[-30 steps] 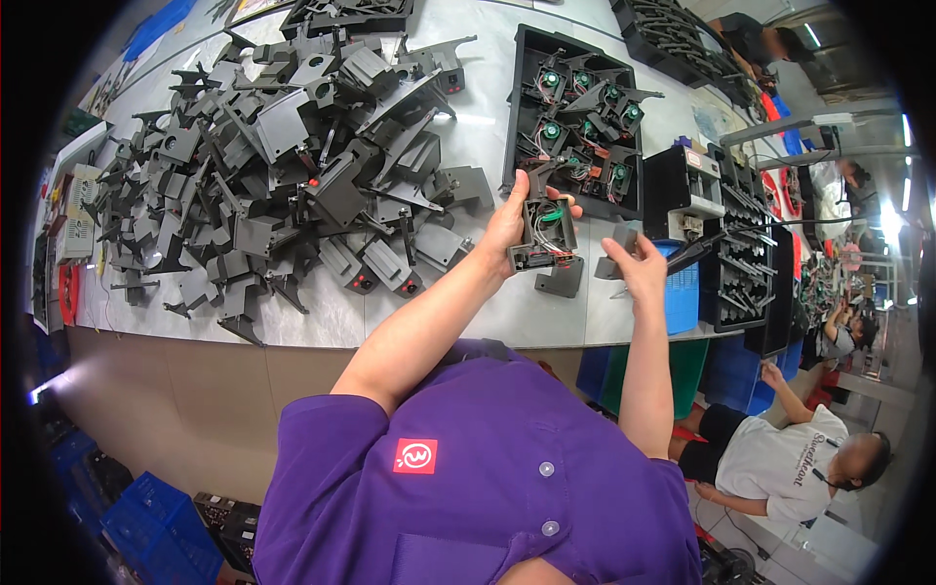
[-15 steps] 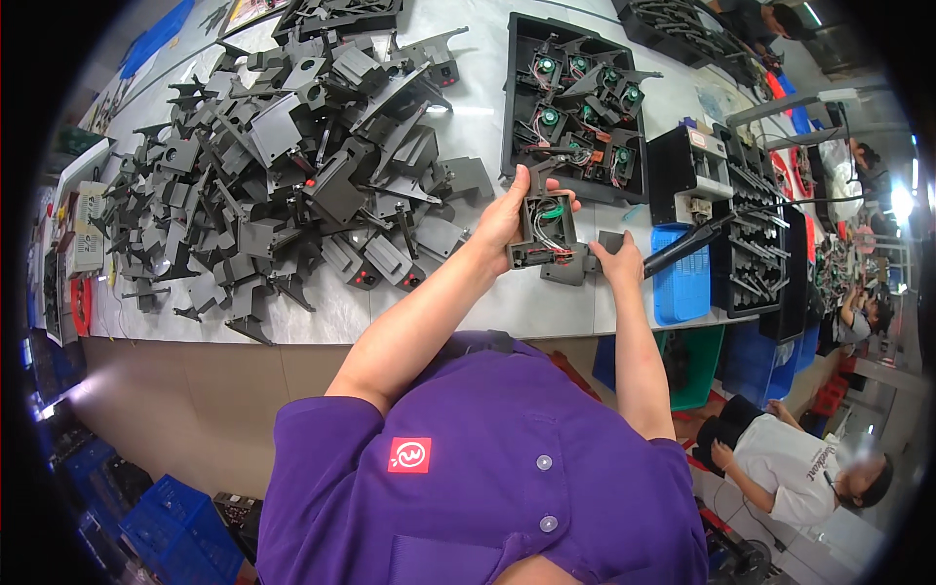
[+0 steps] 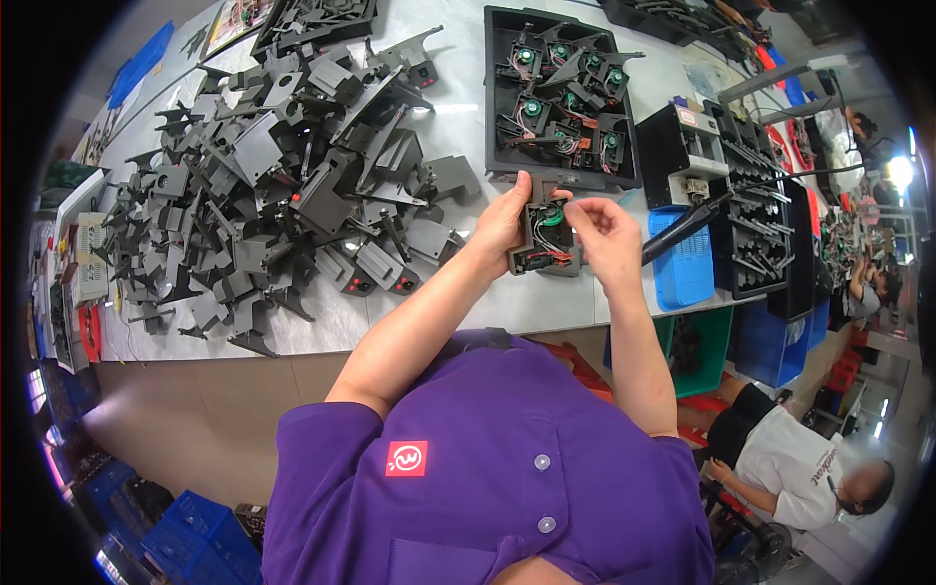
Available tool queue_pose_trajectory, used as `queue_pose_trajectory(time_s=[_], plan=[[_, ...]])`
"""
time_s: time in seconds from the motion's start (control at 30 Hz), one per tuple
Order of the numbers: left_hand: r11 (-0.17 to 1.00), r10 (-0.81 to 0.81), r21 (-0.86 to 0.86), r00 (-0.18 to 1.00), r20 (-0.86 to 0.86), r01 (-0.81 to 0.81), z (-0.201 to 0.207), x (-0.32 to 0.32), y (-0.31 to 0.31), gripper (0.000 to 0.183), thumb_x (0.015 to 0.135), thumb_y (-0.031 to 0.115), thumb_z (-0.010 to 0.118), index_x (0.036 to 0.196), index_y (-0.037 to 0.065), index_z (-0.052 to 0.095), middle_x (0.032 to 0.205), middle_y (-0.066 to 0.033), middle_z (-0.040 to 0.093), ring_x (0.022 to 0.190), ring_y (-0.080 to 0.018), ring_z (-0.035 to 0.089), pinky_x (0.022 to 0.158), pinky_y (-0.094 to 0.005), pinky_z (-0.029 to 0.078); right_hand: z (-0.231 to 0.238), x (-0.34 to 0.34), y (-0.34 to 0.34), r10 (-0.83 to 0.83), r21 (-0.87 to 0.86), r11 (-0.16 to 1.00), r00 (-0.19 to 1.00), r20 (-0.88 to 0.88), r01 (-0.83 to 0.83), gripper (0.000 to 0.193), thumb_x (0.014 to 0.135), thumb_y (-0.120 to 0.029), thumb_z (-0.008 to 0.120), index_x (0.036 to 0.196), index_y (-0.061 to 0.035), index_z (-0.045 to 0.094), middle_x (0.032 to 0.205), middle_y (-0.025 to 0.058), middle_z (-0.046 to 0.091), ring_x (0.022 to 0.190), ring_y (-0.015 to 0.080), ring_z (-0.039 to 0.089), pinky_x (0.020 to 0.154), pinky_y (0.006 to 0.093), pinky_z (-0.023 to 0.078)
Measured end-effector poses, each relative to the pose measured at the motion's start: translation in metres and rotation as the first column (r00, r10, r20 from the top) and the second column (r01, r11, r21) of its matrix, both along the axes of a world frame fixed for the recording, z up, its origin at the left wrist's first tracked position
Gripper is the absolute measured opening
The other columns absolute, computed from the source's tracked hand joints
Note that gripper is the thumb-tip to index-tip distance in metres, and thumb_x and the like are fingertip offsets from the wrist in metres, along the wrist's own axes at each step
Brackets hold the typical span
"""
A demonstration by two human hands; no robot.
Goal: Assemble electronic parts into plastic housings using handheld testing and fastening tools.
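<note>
A dark grey plastic housing (image 3: 534, 237), open on its upper face, rests in my left hand (image 3: 502, 222), which is closed round its left side. Inside it sit a green round part (image 3: 552, 215) and several thin red, white and black wires. My right hand (image 3: 606, 234) is at the housing's upper right, thumb and forefinger pinched together beside the green part. Whatever lies between those fingertips is too small to make out. Just beyond the housing stands a black tray (image 3: 494, 97) of similar wired housings (image 3: 531, 109).
A large heap of grey plastic parts (image 3: 283, 185) covers the table's left side. To the right are a blue basket (image 3: 682, 278), a black cylindrical tool with a cord (image 3: 687, 229), a black-and-white device (image 3: 682, 146) and a bin of rods (image 3: 760, 234). Another person (image 3: 780, 458) sits at lower right.
My right hand has left the housing's lower right and risen to its upper right, fingers now pinched by the green part. The left hand keeps its hold.
</note>
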State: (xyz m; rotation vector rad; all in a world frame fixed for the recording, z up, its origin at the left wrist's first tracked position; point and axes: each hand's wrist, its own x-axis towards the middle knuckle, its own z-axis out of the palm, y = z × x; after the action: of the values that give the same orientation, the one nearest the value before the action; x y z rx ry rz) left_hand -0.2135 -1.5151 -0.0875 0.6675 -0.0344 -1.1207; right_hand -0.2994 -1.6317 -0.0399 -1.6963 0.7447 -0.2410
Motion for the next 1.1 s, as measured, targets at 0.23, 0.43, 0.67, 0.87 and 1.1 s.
queue_pose_trajectory(time_s=[0.23,0.43,0.67,0.87,1.1], plan=[[1.000,0.007,0.016,0.999,-0.034,-0.007,-0.002,-0.002,-0.002,0.057,0.085,0.055,0.038,0.108,0.004,0.048,0.112,-0.0109,0.054,0.098,-0.0218,0.057,0.077,-0.0400,0.052,-0.004,-0.001,0.007,-0.033,0.219,0.976,0.998,0.054,0.020,0.022,0.076,-0.009,0.068,0.095,-0.0006,0.061,0.078,0.0012,0.062,0.057,0.0030,0.050,0.043,0.0143,0.035],[0.997,0.072,0.037,0.983,-0.170,-0.066,-0.004,-0.004,-0.002,0.054,0.086,0.052,0.040,0.105,0.004,0.051,0.104,-0.0101,0.059,0.091,-0.0198,0.060,0.075,-0.0363,0.053,-0.013,-0.001,0.004,-0.017,0.223,0.975,0.997,0.072,0.001,0.024,0.075,-0.007,0.069,0.097,-0.0005,0.062,0.075,0.0005,0.062,0.055,0.0025,0.048,0.040,0.0141,0.030],[0.997,0.057,0.060,0.979,-0.196,-0.047,-0.012,-0.003,-0.003,0.052,0.085,0.054,0.040,0.105,0.008,0.051,0.102,-0.0090,0.060,0.089,-0.0207,0.061,0.074,-0.0388,0.052,-0.017,0.000,0.003,-0.023,0.223,0.975,0.997,0.071,0.006,0.024,0.076,-0.006,0.068,0.099,-0.0006,0.062,0.077,0.0007,0.062,0.056,0.0020,0.048,0.043,0.0149,0.031],[0.996,0.046,0.078,0.977,-0.209,-0.030,-0.017,-0.003,-0.004,0.052,0.084,0.055,0.042,0.104,0.009,0.053,0.100,-0.0078,0.060,0.085,-0.0197,0.062,0.072,-0.0382,0.052,-0.024,0.000,-0.001,-0.021,0.238,0.971,0.994,0.106,-0.005,0.023,0.077,-0.004,0.066,0.100,-0.0006,0.062,0.083,0.0022,0.064,0.065,0.0029,0.052,0.054,0.0153,0.037],[0.995,0.051,0.093,0.974,-0.221,-0.031,-0.025,-0.004,-0.005,0.052,0.084,0.056,0.041,0.104,0.009,0.053,0.093,-0.0064,0.060,0.081,-0.0184,0.062,0.069,-0.0367,0.053,-0.023,0.000,-0.002,-0.022,0.260,0.966,0.996,0.087,-0.001,0.023,0.078,-0.005,0.066,0.100,0.0009,0.061,0.082,0.0029,0.063,0.067,0.0027,0.053,0.053,0.0138,0.036]])
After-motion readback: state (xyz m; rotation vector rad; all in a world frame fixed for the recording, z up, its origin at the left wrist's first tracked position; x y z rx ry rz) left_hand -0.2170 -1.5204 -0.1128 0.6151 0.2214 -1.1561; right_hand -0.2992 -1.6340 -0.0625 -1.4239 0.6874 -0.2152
